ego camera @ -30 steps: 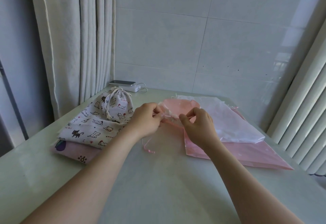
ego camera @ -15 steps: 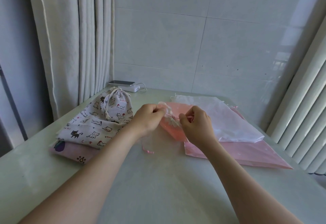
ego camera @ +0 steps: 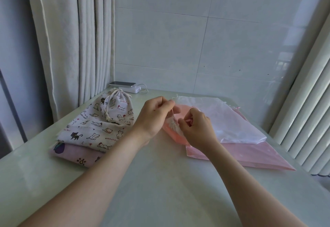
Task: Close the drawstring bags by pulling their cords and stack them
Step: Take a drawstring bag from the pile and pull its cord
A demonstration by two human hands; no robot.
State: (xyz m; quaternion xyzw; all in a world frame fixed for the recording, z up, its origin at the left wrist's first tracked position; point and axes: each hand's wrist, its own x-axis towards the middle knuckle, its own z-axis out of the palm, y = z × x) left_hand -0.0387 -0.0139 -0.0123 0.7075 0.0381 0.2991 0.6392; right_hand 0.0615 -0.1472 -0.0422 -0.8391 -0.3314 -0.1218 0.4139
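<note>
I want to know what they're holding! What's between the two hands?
In the head view, the bunched-up mouth of a small pink bag sits between the left hand and the right hand.

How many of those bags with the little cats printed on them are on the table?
2. The small cinched cat bag sits at left, resting on the larger flat cat bag. More could be hidden under other bags.

Free room: tabletop (ego camera: 160, 187) open across the lower centre of the frame.
Centre left: stack of cat-print bags (ego camera: 96, 130) blocks the way.
Centre right: pink and white bags (ego camera: 235, 125) cover the surface.
Upper centre: phone (ego camera: 123, 84) at the far edge.
</note>
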